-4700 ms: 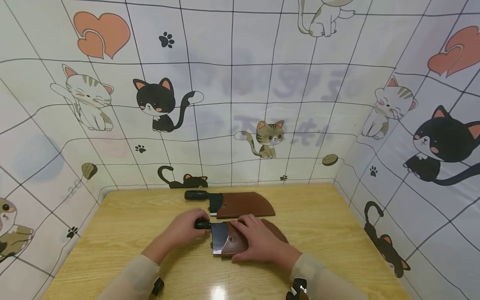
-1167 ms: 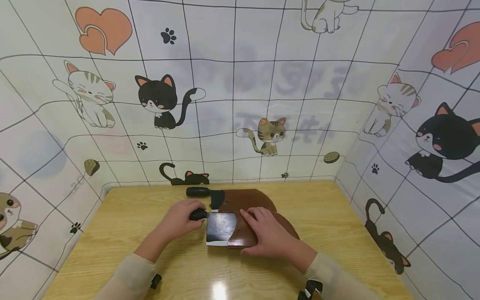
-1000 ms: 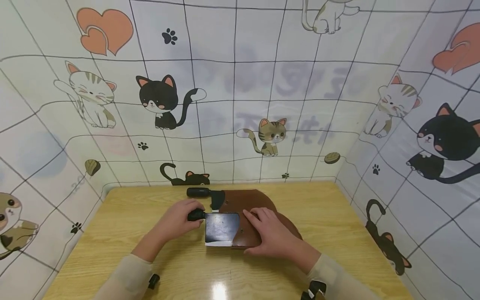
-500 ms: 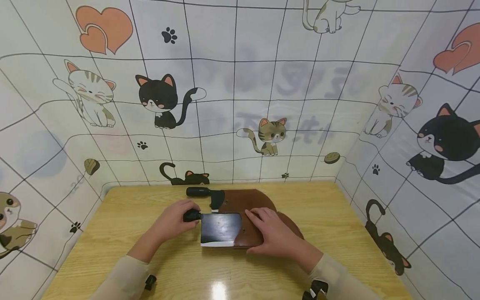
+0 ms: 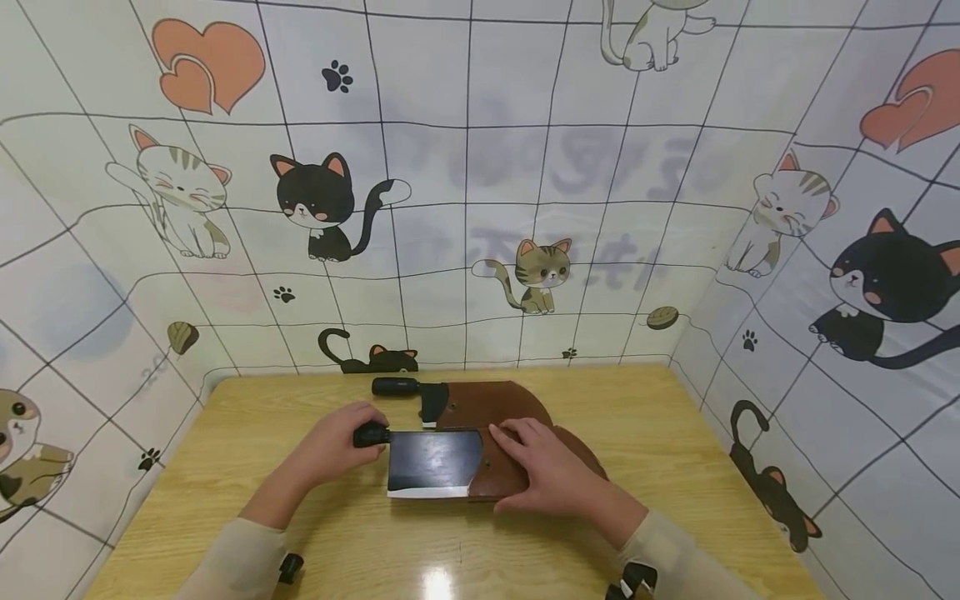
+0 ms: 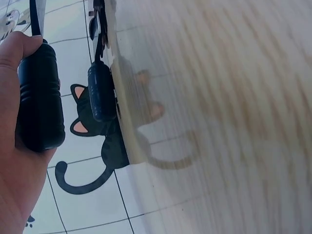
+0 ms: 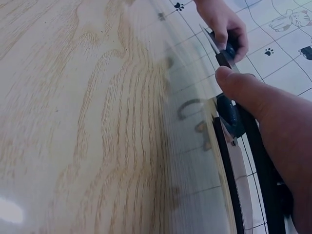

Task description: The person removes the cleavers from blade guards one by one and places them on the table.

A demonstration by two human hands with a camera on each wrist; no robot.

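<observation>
My left hand (image 5: pixel 333 446) grips the black handle of a cleaver (image 5: pixel 431 460), whose wide dark blade with a bright edge shows at the handle side. The rest of the blade is inside a brown leather sheath (image 5: pixel 497 475). Thumb below and fingers above, my right hand (image 5: pixel 551 471) holds that sheath and hides much of its middle. The left wrist view shows the cleaver's ridged handle (image 6: pixel 41 97) against my palm. In the right wrist view my right thumb (image 7: pixel 243 90) lies along the sheath, with my left hand (image 7: pixel 224 22) beyond.
Behind lies a second cleaver (image 5: pixel 395 387) with a black handle, its blade in a brown sheath (image 5: pixel 491 400); the front sheath overlaps it in the head view. Both are at a wooden table (image 5: pixel 300 417). A cat-print sheet (image 5: pixel 600 167) walls the back and sides.
My left hand has moved left with the cleaver, so more blade shows outside the sheath. My right hand and the sheath first shifted right, then stayed nearly still. The second cleaver has not moved.
</observation>
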